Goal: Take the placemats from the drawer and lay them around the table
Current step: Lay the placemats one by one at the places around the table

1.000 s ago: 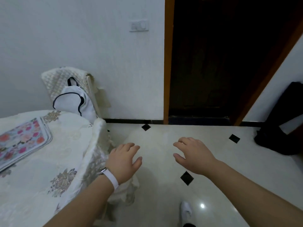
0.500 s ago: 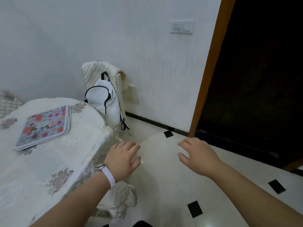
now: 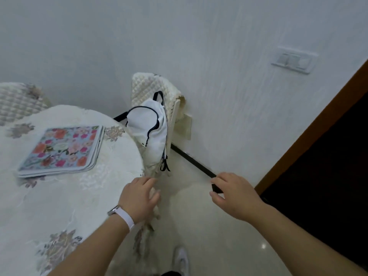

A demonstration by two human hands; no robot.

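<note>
A stack of floral placemats (image 3: 63,149) with pale blue borders lies on the round table (image 3: 59,200), which is covered with a cream embroidered cloth. My left hand (image 3: 139,196), with a white watch band on the wrist, hovers over the table's right edge, fingers apart and empty. Off the table, my right hand (image 3: 233,193) hangs over the floor with its fingers loosely spread, and it holds nothing. Both hands are well to the right of the placemats. No drawer is in view.
A chair with a quilted cover (image 3: 157,86) stands against the wall, a white backpack (image 3: 151,134) hanging on it. Another quilted chair back (image 3: 18,100) shows at far left. A dark doorway (image 3: 328,156) opens at right. My white shoe (image 3: 181,259) is on the glossy floor.
The view has swung left: the table and placemats have come further into view and the doorway has slid to the right. Both hands stay empty and spread in front.
</note>
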